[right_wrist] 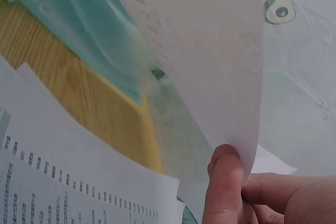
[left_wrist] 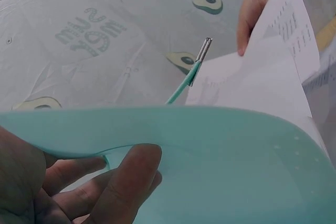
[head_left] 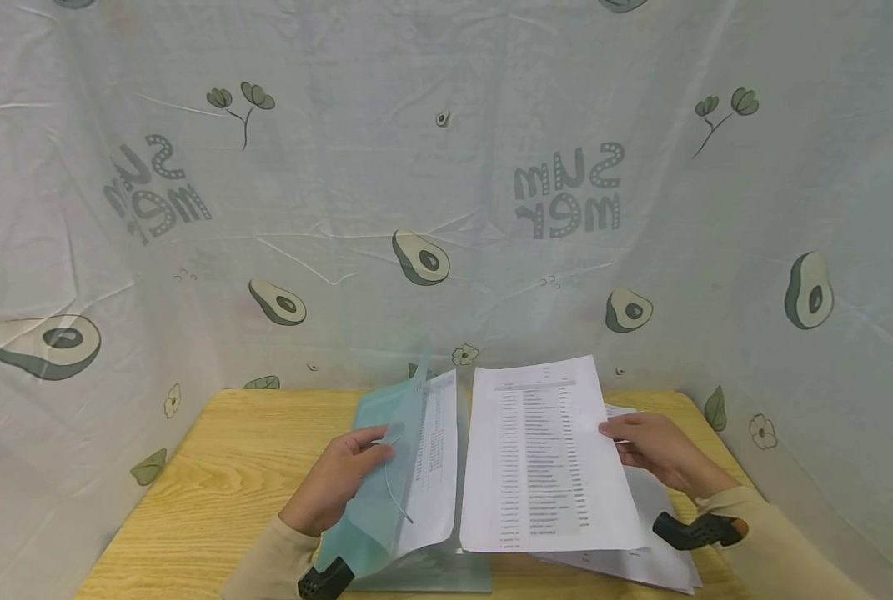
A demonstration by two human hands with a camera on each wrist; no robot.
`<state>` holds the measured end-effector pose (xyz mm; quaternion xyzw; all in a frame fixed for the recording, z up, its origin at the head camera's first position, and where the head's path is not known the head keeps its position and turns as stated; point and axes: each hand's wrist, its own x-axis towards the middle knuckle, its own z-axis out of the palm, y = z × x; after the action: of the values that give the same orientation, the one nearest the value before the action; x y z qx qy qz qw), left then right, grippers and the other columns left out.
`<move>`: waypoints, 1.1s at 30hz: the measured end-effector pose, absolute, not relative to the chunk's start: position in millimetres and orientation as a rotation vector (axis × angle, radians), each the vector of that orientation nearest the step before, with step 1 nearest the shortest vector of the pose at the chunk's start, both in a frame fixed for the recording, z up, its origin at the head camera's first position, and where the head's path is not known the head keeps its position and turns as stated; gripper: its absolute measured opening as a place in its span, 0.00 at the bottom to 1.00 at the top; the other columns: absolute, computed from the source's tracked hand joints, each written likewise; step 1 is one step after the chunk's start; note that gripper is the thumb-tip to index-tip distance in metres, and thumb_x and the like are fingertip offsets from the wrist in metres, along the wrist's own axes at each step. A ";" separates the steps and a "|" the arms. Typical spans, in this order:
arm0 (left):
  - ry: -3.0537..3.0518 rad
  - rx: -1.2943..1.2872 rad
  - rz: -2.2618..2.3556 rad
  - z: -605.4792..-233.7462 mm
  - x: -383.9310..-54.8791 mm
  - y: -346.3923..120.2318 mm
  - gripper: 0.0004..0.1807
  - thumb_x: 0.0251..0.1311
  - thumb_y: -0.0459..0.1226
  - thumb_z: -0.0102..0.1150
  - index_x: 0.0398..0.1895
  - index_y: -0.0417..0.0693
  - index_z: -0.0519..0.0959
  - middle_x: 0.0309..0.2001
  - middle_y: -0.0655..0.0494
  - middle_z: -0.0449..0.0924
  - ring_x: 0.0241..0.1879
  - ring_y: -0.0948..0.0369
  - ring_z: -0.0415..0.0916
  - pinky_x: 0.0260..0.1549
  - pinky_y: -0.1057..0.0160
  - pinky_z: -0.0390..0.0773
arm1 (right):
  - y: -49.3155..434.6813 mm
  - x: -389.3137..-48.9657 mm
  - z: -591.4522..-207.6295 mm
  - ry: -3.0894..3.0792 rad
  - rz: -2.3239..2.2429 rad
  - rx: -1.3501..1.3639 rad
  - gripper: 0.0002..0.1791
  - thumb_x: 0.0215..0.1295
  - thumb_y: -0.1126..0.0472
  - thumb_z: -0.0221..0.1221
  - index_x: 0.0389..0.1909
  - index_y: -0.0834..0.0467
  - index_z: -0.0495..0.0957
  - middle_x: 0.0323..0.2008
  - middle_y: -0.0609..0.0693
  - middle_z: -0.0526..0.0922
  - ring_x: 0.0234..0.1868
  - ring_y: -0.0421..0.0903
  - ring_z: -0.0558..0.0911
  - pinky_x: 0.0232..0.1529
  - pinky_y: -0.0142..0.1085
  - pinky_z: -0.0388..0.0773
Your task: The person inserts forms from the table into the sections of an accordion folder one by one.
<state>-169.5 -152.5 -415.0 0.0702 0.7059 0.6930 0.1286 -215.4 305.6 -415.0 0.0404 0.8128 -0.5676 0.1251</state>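
Roughly mid-job, I'd say: teal folder [head_left: 371, 521] is open at center, cover tilted up, inner sheet [head_left: 440, 454] standing against it. Printed sheet [head_left: 547, 467] is up between folder and the right side, apart from the cover; can't tell if it's one layer or several. Loose sheets [head_left: 659, 525] lie fanned at right on the table [head_left: 266, 442], so the paper isn't all in one place; in or out of the folder, can't tell. Left hand [head_left: 344, 475] pinches the cover edge, thumb on one face; right hand [head_left: 664, 446] pinches the held sheet's right edge. Materials: cover is smooth, translucent, bendy plastic, rounded corner; teal cord [left_wrist: 185, 81] ends in a shiny metal tip. Paper is thin, matte white, bowing, with rows of print. Tabletop is yellow woodgrain.
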 end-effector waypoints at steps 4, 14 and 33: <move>2.060 0.201 2.013 -415.6 -169.4 -152.5 0.28 0.75 0.38 0.56 0.73 0.34 0.69 0.52 0.42 0.84 0.40 0.58 0.86 0.34 0.57 0.86 | 297.4 -215.9 -413.3 2.362 -1.664 0.125 0.30 0.76 0.59 0.59 0.66 0.78 0.67 0.42 0.54 0.87 0.39 0.45 0.87 0.40 0.34 0.86; 2.053 0.196 2.019 -417.1 -169.0 -152.9 0.28 0.76 0.38 0.56 0.74 0.34 0.68 0.54 0.41 0.84 0.40 0.58 0.85 0.34 0.57 0.86 | 280.0 -220.0 -416.1 2.306 -1.707 0.112 0.28 0.76 0.62 0.59 0.65 0.79 0.67 0.40 0.53 0.87 0.37 0.43 0.87 0.38 0.33 0.86; 2.084 0.180 2.007 -415.4 -168.3 -150.6 0.27 0.73 0.37 0.58 0.71 0.35 0.72 0.52 0.41 0.85 0.37 0.58 0.85 0.33 0.57 0.86 | 249.7 -226.5 -419.1 2.350 -1.664 0.182 0.27 0.73 0.59 0.62 0.63 0.75 0.72 0.41 0.56 0.87 0.34 0.45 0.86 0.36 0.35 0.86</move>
<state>-168.3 -150.6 -415.4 0.0616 0.7136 0.6873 0.1209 -226.5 249.7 -419.1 0.0626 0.8079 -0.5718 0.1278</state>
